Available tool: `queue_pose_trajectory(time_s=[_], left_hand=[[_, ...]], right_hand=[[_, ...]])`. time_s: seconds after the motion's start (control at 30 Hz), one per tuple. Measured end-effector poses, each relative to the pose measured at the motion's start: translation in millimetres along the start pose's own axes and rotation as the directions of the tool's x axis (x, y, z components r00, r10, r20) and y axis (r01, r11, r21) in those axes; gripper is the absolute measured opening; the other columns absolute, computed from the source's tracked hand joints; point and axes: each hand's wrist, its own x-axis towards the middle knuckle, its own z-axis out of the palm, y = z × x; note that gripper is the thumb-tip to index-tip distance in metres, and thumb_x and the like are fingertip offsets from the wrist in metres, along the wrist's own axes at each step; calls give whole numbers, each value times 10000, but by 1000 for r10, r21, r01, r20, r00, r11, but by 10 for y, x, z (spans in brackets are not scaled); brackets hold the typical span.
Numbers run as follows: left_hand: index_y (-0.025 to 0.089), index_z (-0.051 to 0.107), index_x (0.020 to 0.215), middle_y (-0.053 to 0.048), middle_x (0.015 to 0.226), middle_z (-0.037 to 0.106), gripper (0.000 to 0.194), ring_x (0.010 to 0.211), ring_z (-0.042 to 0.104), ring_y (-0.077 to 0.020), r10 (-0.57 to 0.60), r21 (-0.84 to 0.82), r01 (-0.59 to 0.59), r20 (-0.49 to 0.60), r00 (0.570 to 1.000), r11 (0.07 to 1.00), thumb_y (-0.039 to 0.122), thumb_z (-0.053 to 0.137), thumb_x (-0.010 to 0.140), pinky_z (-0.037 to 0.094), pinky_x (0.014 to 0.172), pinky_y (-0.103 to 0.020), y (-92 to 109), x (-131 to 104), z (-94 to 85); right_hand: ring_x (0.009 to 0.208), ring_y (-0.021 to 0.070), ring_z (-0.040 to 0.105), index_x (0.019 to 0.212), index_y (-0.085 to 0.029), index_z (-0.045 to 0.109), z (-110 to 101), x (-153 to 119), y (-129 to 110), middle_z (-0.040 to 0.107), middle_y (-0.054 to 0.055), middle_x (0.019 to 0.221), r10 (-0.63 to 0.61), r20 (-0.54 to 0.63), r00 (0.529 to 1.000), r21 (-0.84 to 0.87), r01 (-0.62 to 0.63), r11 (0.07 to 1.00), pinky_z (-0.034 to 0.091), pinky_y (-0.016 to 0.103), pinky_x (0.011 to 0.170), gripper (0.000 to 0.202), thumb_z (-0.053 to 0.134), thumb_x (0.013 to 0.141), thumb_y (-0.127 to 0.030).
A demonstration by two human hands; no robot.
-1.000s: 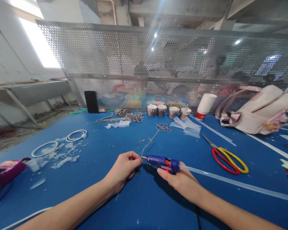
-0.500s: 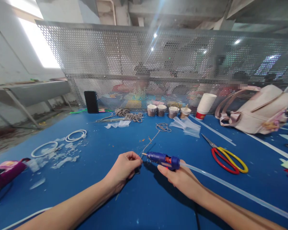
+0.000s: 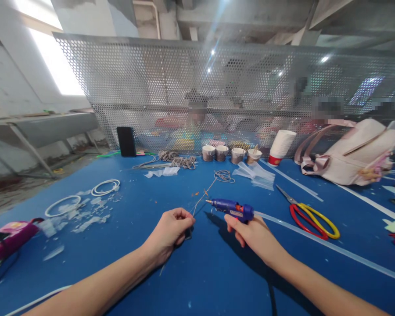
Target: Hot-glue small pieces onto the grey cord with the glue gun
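- The left grip (image 3: 177, 226) is closed in a fingertip pinch on a thin cord (image 3: 200, 199), which runs up and away from it to a loose coil (image 3: 224, 176) on the blue bench (image 3: 145, 199).
- The right grip (image 3: 250, 230) is wrapped around a blue glue gun (image 3: 232, 209); its nozzle points at the cord, just beyond and to the right of the left grip, apart from those fingertips.
- A long clear glue stick (image 3: 311, 238) extends from the gun's rear, rightward past the right grip.
- Right of the right grip lie scissors (image 3: 298, 206) with red and yellow handles.
- Well left of the left grip are white rings (image 3: 94, 193) and translucent scraps (image 3: 90, 223).
- Far beyond both grips stand four small cups (image 3: 221, 153).
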Motion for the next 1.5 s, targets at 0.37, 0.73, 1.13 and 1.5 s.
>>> queue_pose_trajectory(time_s=[0.37, 0.73, 1.13, 1.5], left_hand=[[181, 480, 602, 113, 358, 373, 177, 267, 233, -12, 5, -111, 0, 38, 999, 994, 251, 641, 623, 112, 323, -172, 55, -52, -1], [190, 490, 610, 130, 330, 293, 167, 263, 212, -27, 40, -166, -29, 65, 997, 986, 258, 641, 626, 99, 299, -165, 81, -116, -19], [182, 497, 624, 125, 327, 313, 227, 296, 205, -21, 103, -212, -82, 94, 990, 974, 325, 673, 624, 121, 320, -157, 142, -295, 28], [164, 544, 636, 96, 378, 414, 118, 354, 282, -40, 199, -30, -201, -47, 979, 979, 231, 625, 583, 177, 375, -164, 83, -254, 48]], right_hand=[[958, 238, 589, 1012, -208, 679, -55, 267, 139, 685, 50, 973, -196, -118, 973, -262, 160, 952, 421, 338, 847, 342, 509, 809, -424], [611, 182, 499, 601, -216, 471, -246, -424, 183, 542, 0, 600, -115, -233, 966, -442, 0, 897, 368, 283, 589, 302, 543, 758, -464], [626, 111, 466, 742, -164, 621, 544, -87, -385, 560, -15, 677, -64, -3, 998, 605, 52, 794, 357, 234, 596, 168, 660, 696, -320], [587, 107, 468, 678, -157, 598, 726, -52, -414, 555, -25, 620, 67, 27, 997, 792, -62, 607, 357, 239, 576, 190, 712, 574, -268]])
